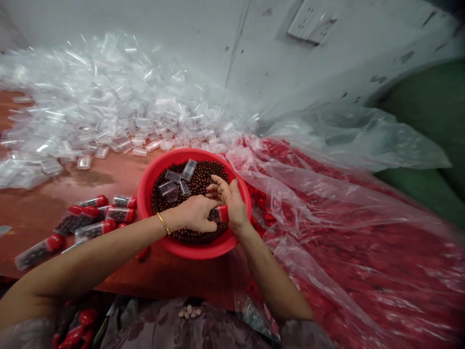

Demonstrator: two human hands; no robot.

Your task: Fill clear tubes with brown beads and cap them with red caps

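Observation:
Over a red basin (145,194) of brown beads (201,182), my left hand (196,212) is wrapped round a small clear bottle with a red cap (219,214). Dark contents show through its side, and most of the bottle is hidden by the fingers. My right hand (235,206) is beside the capped end, its palm close against the cap and its fingers stretched out and apart. Whether the palm presses on the cap, I cannot tell. Several empty clear tubes (173,184) lie on the beads at the basin's back left.
Filled red-capped bottles (87,218) lie on the reddish table (109,174) at the left. A large heap of clear tubes (109,102) rises against the wall. Clear plastic sheeting (327,194) with red pieces under it spreads along the right. A socket (312,22) is on the wall.

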